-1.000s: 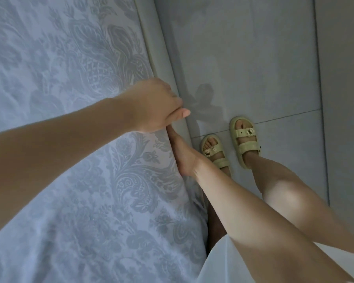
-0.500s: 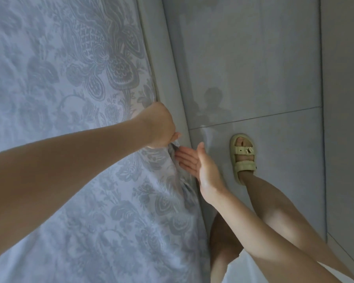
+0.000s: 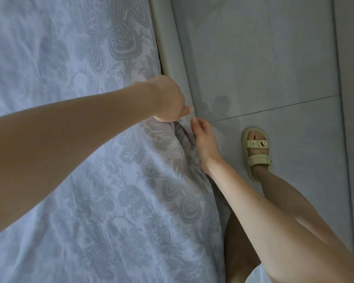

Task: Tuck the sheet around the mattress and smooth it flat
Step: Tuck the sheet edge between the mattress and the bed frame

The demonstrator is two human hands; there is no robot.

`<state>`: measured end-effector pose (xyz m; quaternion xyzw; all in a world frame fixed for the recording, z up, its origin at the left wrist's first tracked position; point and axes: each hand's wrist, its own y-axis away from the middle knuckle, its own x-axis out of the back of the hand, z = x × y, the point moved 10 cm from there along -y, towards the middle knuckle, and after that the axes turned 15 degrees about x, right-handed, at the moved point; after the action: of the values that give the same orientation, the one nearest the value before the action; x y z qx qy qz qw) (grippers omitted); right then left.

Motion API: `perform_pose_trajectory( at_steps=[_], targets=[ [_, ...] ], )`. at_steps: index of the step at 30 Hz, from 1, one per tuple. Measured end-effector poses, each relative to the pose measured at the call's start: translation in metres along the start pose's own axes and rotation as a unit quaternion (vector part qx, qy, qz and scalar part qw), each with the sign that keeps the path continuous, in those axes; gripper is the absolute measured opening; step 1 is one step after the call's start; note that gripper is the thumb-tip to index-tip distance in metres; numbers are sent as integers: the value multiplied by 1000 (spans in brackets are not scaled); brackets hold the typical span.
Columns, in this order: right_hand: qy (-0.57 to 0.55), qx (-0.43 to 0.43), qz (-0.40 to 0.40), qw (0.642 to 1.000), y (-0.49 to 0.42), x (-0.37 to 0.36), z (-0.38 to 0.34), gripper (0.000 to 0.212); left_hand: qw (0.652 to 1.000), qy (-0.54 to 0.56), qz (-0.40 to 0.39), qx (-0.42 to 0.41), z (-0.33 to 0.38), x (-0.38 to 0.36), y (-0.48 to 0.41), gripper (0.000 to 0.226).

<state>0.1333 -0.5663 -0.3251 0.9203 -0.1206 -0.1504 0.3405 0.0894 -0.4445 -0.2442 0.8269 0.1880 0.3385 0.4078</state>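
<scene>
The left hand point(image 3: 168, 100) was clenched on the edge of the pale blue-grey floral-patterned sheet point(image 3: 94, 180) at the side of the bed, its thumb pointing outward over the rim. Just below it, the right hand point(image 3: 205, 142) pressed edge-on against the bunched fabric hanging down the side of the mattress point(image 3: 198, 168), thumb raised; whether its fingers gripped cloth or simply pushed it inward could not be told. The sheet covered the mattress top across the left of the view, with shallow ripples across it and a dark fold gathered between the two hands. Beyond them ran the cream bed frame rail point(image 3: 172, 58), then the grey tiled floor point(image 3: 264, 58), where one foot in a pale yellow buckled sandal point(image 3: 255, 154) stood close by. The risk appeared to be that pushing the gathered fold under the mattress unevenly would trap a crease, or that a hard pull by the left hand would drag the already tucked stretch loose.
</scene>
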Motion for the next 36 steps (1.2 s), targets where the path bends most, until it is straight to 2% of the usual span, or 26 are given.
perform_pose_trajectory(
  at_steps=[1,2,3,4,7,9,12,14,16,19,22,24,26,29,33,35,36],
  targets=[
    [-9,0,8,1000,2,1,-2,27,998,52,-3,-16,5,5,-1,47],
    [-37,-3,14,999,6,1,-4,27,998,36,14,-45,10,10,4,48],
    [-82,-6,14,997,11,-1,-5,30,993,-14,64,-95,17,15,5,52],
    [-129,-9,3,992,17,-5,-5,34,990,-49,65,-111,19,9,11,57],
    [-222,-55,-57,972,37,-27,4,52,984,-100,74,-127,21,3,8,62],
    [-252,-101,-130,954,45,-54,7,68,985,-96,61,-132,19,0,6,64],
    [-200,-98,-227,948,28,-84,6,73,985,-89,58,-138,21,-1,4,66],
    [-138,-77,-244,957,14,-84,14,78,984,-75,70,-145,24,2,2,67],
    [-139,-96,-236,957,13,-75,28,80,985,-21,83,-149,21,6,-1,69],
    [-161,-207,-230,937,42,-61,50,70,971,53,140,-185,15,17,6,70],
    [-183,-283,-248,908,92,-26,76,85,953,27,168,-249,32,7,31,58],
    [-160,-300,-218,915,113,-4,88,92,941,-4,171,-293,47,-15,49,62],
    [-146,-281,-145,937,122,22,99,89,926,-49,206,-314,61,-33,62,74],
    [-133,-165,-86,973,132,40,85,74,923,-105,234,-288,74,-46,55,63],
    [-134,-46,-87,986,141,21,52,49,935,-196,196,-220,91,-56,46,53],
    [-162,-38,-110,980,135,2,47,41,948,-217,139,-187,88,-61,40,43],
    [-167,-46,-123,977,131,-7,47,44,952,-218,117,-180,87,-64,40,39]
  ],
)
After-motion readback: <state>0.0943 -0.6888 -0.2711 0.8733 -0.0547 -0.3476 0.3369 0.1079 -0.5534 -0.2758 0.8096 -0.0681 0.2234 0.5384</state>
